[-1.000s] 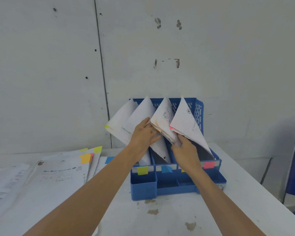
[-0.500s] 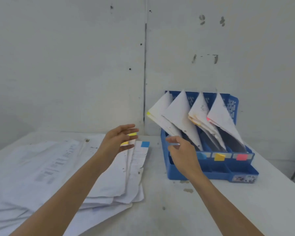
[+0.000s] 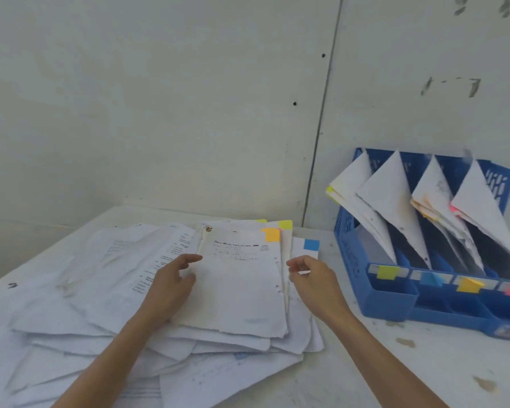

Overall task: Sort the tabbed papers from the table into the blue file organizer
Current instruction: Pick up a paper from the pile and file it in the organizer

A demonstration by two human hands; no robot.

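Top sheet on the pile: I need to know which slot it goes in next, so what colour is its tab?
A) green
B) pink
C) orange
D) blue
C: the top sheet carries an orange tab at its upper right corner, while the blue tab sticks out from a sheet lower in the pile, further right.

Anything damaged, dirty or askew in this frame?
Yes. The pile of papers lies loosely fanned, sheets askew with ragged lower edges. The top sheet, orange-tabbed, has a brown stain near its top left corner. Brown smudges mark the table in front of the blue file organizer, whose papers lean slanted.
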